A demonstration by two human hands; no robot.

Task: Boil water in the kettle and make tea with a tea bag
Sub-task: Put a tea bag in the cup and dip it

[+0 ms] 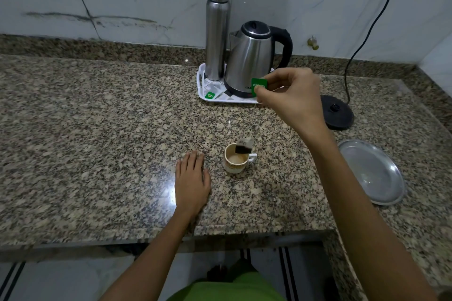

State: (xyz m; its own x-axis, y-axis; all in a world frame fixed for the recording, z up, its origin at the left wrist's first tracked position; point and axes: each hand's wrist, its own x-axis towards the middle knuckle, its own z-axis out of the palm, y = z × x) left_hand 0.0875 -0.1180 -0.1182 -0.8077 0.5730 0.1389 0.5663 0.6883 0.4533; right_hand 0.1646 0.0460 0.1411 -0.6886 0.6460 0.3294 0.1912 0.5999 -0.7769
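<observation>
The right hand (291, 95) pinches the green tag (259, 85), dangling the tea bag (244, 147) over the cup (236, 159) of pale liquid; the left hand (192, 182) lies flat and open on the desk (97, 129), left of the cup. Farther back, a white tray (203, 91) carries the kettle (252, 61), a steel bottle (216, 32) and a spare tea bag (212, 94). The kettle base (336, 111) and a steel plate (371, 171) sit right.

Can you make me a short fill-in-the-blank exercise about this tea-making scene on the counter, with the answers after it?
1. The right hand pinches the green ____ of the tea bag, which hangs over the cup.
2. The left hand lies flat on the ____.
3. The kettle stands on the white ____, not on its black base.
4. Beside the kettle stands a tall steel ____.

Answers: tag; counter; tray; bottle
</observation>
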